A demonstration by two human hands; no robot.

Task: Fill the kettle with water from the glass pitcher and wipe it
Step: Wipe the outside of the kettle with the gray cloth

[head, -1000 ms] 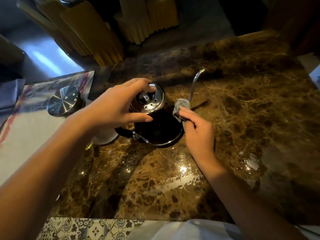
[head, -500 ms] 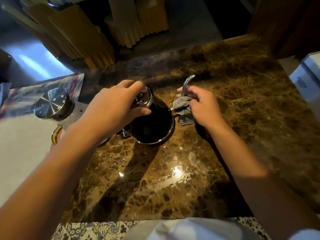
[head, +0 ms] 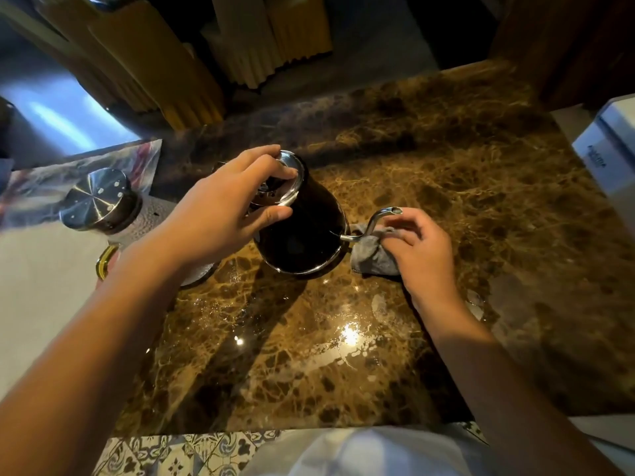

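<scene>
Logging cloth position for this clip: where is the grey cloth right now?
In the head view the grey cloth lies right of centre on the marble counter, under the right hand, against the kettle beneath its spout.

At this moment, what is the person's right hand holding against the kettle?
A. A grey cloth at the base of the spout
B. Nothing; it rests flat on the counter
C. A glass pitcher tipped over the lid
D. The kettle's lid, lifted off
A. The right hand holds a bunched grey cloth at the lower part of the kettle's thin spout, while the left hand grips the lid on the kettle.
</scene>
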